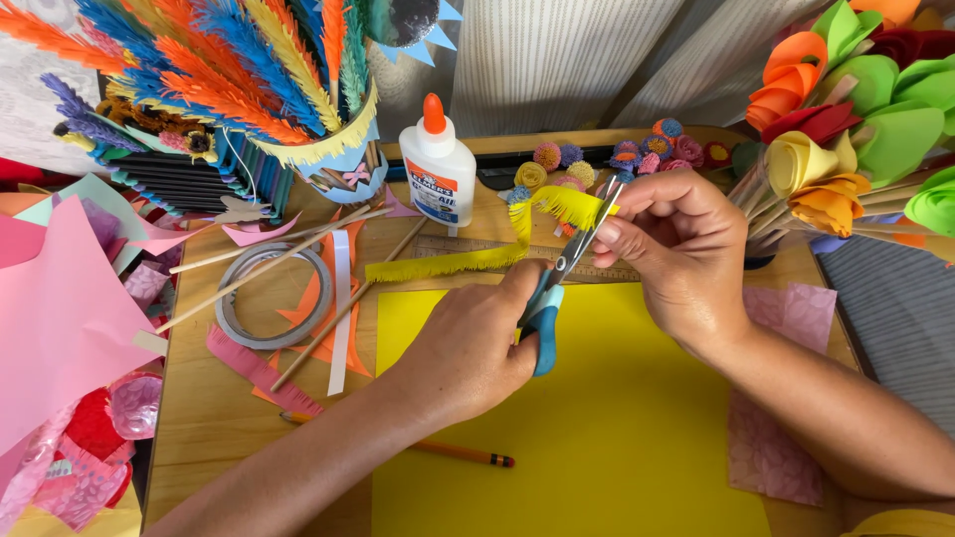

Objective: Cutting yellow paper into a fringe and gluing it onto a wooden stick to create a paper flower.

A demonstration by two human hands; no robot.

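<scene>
- Fingers of the left hand (468, 343) are curled through the blue handles of a pair of scissors (557, 288), gripping them; the blades point up and to the right, partly open.
- Right hand (676, 254) pinches one end of a yellow fringed paper strip (468, 261) between thumb and fingertips, right at the scissor blades.
- From that pinch the strip arches up and left over the blades, then runs down and left across the table, its cut fringe hanging along one edge.
- Scissor tips meet the strip just beside the right fingertips, close to the raised end.
- Below both hands lies a yellow paper sheet (597, 428) on the wooden table (199, 418), with a pencil (438, 450) at its left edge.
- A white glue bottle (438, 164) with an orange cap stands behind the strip, near a roll of tape (264, 298) and thin wooden sticks (259, 264).
- Small paper pompoms (597, 164) sit in a row behind the right hand.
</scene>
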